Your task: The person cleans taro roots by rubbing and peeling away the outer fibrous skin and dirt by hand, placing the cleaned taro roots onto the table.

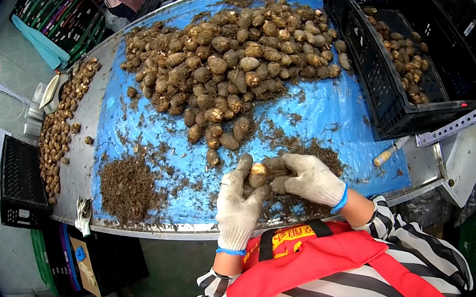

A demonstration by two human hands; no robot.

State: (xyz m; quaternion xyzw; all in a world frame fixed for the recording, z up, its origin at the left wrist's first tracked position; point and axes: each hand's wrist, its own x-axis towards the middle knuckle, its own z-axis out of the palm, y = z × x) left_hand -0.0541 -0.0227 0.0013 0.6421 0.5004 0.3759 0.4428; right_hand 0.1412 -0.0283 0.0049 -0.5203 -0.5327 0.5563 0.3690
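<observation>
We have 1 tuber (257, 175) pinched in the left hand (237, 202) near the table edge (160, 229), can't tell if the right hand (314, 181) grips anything, and judge plenty left: big rooty pile (222, 56) on blue sheet (332, 109), smaller batch (406, 54) apparently done in black crate (361, 46), root scraps (126, 189) heaped

Your gloved left hand (238, 200) holds a brown tuber (257, 175); your gloved right hand (314, 182) is just beside it. Ahead, heaped tubers (222, 56) on blue sheeting (338, 109); black crate (370, 63) at right.
</observation>
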